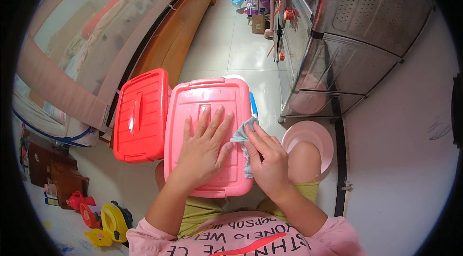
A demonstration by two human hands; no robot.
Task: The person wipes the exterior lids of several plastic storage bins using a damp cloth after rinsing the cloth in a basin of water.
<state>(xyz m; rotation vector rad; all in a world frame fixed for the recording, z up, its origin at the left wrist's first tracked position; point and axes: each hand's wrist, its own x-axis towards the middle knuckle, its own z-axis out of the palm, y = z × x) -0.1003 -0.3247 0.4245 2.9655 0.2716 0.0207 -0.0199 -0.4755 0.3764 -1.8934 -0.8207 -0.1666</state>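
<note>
A pink plastic storage box lid [202,91] faces up in front of me, between my knees. My left hand [202,147] lies flat on it with the fingers spread, holding nothing. A grey-blue cloth [243,135] is pinched in my right hand [266,154], pressed against the lid's right rim. One end of the cloth hangs down below my fingers. Just left of the pink lid is a red plastic box lid [143,118] with a raised handle in its middle. A blue clip [253,104] shows past the pink lid's right edge. What lies beneath the lids is mostly hidden.
A pink basin [302,129] stands on the tiled floor by my right knee. Behind it rises a clear-panelled metal-framed cabinet [304,75]. To the left is a wooden bed frame [177,35] with netting. Plastic toys [114,221] sit at the lower left.
</note>
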